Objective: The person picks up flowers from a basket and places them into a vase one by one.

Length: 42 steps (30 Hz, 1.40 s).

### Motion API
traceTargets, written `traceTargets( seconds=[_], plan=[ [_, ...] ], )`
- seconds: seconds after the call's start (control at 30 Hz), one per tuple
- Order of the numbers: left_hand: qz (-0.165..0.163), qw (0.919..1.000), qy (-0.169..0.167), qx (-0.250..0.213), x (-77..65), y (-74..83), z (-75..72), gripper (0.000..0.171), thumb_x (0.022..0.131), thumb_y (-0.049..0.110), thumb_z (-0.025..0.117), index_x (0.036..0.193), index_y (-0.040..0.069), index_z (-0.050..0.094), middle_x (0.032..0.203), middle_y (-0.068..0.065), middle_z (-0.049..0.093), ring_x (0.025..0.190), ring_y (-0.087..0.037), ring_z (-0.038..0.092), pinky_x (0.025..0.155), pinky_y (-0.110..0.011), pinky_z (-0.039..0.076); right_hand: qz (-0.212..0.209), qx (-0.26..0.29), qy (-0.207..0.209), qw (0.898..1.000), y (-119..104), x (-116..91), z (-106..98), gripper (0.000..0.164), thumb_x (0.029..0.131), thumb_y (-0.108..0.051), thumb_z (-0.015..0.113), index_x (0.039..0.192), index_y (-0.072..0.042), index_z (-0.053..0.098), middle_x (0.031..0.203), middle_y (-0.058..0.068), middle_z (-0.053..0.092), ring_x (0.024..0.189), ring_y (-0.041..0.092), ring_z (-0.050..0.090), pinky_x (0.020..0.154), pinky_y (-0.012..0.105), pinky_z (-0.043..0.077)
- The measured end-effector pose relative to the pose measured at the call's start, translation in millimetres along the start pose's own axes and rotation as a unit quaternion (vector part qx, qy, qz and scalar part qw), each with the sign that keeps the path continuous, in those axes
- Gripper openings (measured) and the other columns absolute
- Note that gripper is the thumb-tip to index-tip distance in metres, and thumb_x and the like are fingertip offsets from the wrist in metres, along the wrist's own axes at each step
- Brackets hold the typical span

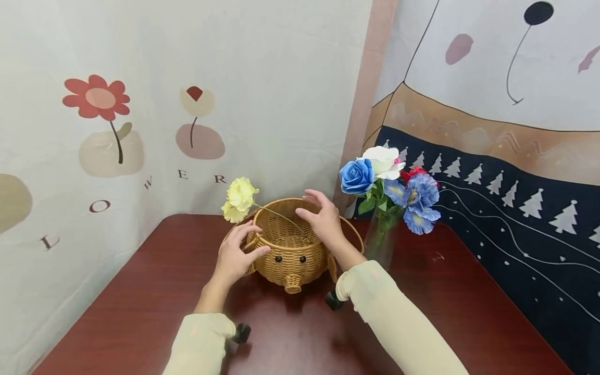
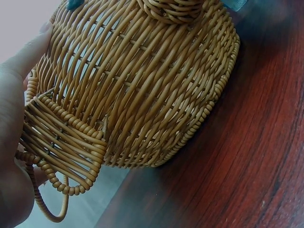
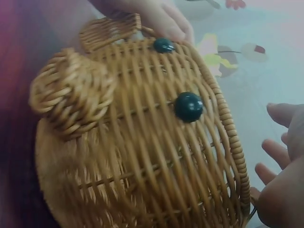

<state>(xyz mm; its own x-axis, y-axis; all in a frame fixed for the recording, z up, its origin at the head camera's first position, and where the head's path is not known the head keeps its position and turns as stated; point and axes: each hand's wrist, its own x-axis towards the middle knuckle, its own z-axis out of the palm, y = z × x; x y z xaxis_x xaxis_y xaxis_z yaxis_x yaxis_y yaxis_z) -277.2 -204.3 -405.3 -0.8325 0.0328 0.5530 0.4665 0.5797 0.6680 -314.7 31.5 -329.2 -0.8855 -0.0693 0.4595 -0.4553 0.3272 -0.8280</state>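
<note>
A wicker basket (image 1: pixel 292 263) with black bead eyes, a snout and woven ears stands on the table, its snout toward me. My left hand (image 1: pixel 236 255) holds its left rim, thumb outside and fingers over the top. In the left wrist view, an ear (image 2: pixel 64 142) partly covers that hand. Above the basket's right rim, my right hand (image 1: pixel 325 221) is spread with nothing between thumb and fingers. A yellow flower (image 1: pixel 240 198) leans out past the left rim, its thin stem (image 1: pixel 281 214) running down into the basket.
Right of the basket, a clear vase (image 1: pixel 380 242) holds blue, white and red flowers (image 1: pixel 414 195). The dark red table (image 1: pixel 140 297) ends at a printed cloth backdrop (image 1: pixel 290 94) behind and a dark tree-patterned cloth (image 1: pixel 506 234) on the right.
</note>
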Motion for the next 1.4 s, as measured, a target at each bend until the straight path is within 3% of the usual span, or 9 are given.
traceTargets(
  seconds=[0.17, 0.47, 0.67, 0.87, 1.17, 1.33, 1.4],
  plan=[
    [0.001, 1.0000, 0.001, 0.004, 0.3, 0.1, -0.7, 0.048, 0.074, 0.042, 0.083, 0.114, 0.024, 0.065, 0.141, -0.005, 0.052, 0.129, -0.029, 0.044, 0.103, -0.048, 0.034, 0.032, 0.021, -0.020, 0.999, -3, 10, 5, 0.055, 0.086, -0.017, 0.075, 0.137, -0.015, 0.053, 0.124, 0.008, 0.066, 0.123, 0.022, 0.052, 0.093, 0.042, 0.048],
    [0.001, 1.0000, 0.000, 0.002, -0.1, -0.1, -1.2, 0.050, 0.074, 0.044, 0.083, 0.115, 0.021, 0.065, 0.141, -0.005, 0.051, 0.129, -0.028, 0.044, 0.102, -0.049, 0.035, 0.063, 0.079, -0.079, 0.992, -5, 25, 14, 0.067, 0.085, -0.010, 0.075, 0.144, -0.010, 0.043, 0.130, 0.015, 0.061, 0.118, 0.031, 0.057, 0.095, 0.040, 0.047],
    [-0.005, 1.0000, -0.002, 0.004, -2.6, 0.8, 0.4, 0.048, 0.074, 0.044, 0.083, 0.114, 0.024, 0.064, 0.141, -0.004, 0.052, 0.129, -0.028, 0.044, 0.103, -0.049, 0.034, 0.077, 0.087, -0.102, 0.988, 1, 28, 18, 0.070, 0.086, -0.007, 0.073, 0.147, -0.010, 0.038, 0.133, 0.016, 0.058, 0.127, 0.030, 0.049, 0.101, 0.042, 0.042],
    [-0.002, 1.0000, -0.002, 0.002, -0.8, 3.3, 1.4, 0.048, 0.075, 0.044, 0.082, 0.114, 0.024, 0.065, 0.142, -0.004, 0.051, 0.130, -0.028, 0.044, 0.103, -0.049, 0.034, 0.077, 0.099, -0.127, 0.984, 6, 31, 22, 0.076, 0.086, -0.003, 0.072, 0.150, -0.009, 0.032, 0.130, 0.021, 0.059, 0.125, 0.032, 0.051, 0.101, 0.043, 0.041],
    [-0.001, 1.0000, -0.003, 0.008, -0.7, 1.2, 1.1, 0.048, 0.075, 0.043, 0.082, 0.114, 0.021, 0.065, 0.142, -0.005, 0.051, 0.129, -0.028, 0.043, 0.103, -0.050, 0.034, 0.082, 0.038, -0.209, 0.974, 11, 34, 31, 0.089, 0.085, -0.002, 0.073, 0.155, -0.013, 0.019, 0.138, 0.018, 0.053, 0.135, 0.034, 0.039, 0.105, 0.046, 0.036],
    [-0.004, 0.9999, -0.005, 0.009, -0.9, -0.1, 0.5, 0.048, 0.075, 0.045, 0.082, 0.114, 0.022, 0.065, 0.142, -0.004, 0.051, 0.130, -0.028, 0.043, 0.103, -0.051, 0.033, 0.086, 0.003, -0.250, 0.964, 11, 32, 38, 0.092, 0.087, -0.005, 0.072, 0.156, -0.016, 0.014, 0.141, 0.013, 0.052, 0.129, 0.034, 0.046, 0.098, 0.042, 0.043],
    [-0.004, 0.9999, -0.003, 0.009, -0.2, -0.2, -0.7, 0.048, 0.075, 0.045, 0.082, 0.114, 0.022, 0.065, 0.141, -0.003, 0.051, 0.130, -0.028, 0.044, 0.103, -0.051, 0.034, 0.083, -0.006, -0.264, 0.961, 10, 32, 40, 0.092, 0.087, -0.006, 0.072, 0.156, -0.017, 0.012, 0.142, 0.012, 0.051, 0.130, 0.034, 0.046, 0.097, 0.045, 0.043]
  ],
)
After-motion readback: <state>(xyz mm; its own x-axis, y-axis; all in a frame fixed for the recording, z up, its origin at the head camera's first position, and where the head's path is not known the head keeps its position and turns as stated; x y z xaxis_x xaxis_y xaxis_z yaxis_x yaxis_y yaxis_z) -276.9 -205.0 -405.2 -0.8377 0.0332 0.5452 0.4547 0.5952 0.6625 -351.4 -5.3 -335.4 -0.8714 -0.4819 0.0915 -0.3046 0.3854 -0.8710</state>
